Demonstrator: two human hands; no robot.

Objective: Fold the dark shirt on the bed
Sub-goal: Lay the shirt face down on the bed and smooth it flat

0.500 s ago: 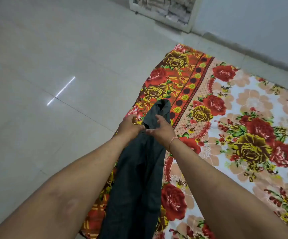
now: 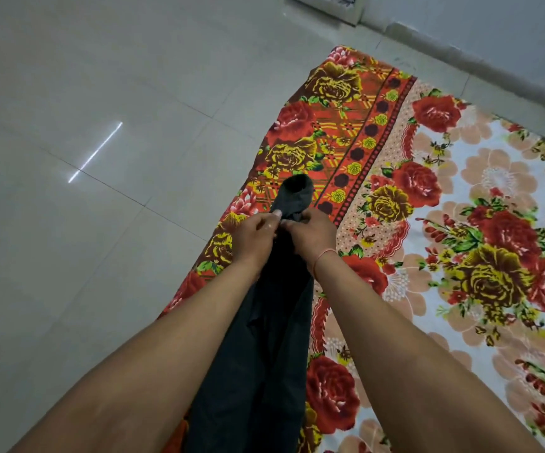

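Observation:
The dark shirt (image 2: 264, 354) hangs bunched in a long strip between my forearms, above the left border of the floral bed sheet (image 2: 428, 223). My left hand (image 2: 253, 238) and my right hand (image 2: 312, 238) pinch the cloth side by side near its top. A rolled tube of dark fabric, seemingly a sleeve end (image 2: 295, 194), sticks up past my fingers. The shirt's lower part runs out of view at the bottom edge.
Grey floor tiles (image 2: 101, 223) lie to the left of the sheet. A wall base (image 2: 493, 60) runs along the far right, and a pale frame (image 2: 346, 8) stands at the top.
Both hands have turned so their fingertips meet on the cloth. The fabric end above them now stands shorter and more rolled. The view has shifted slightly.

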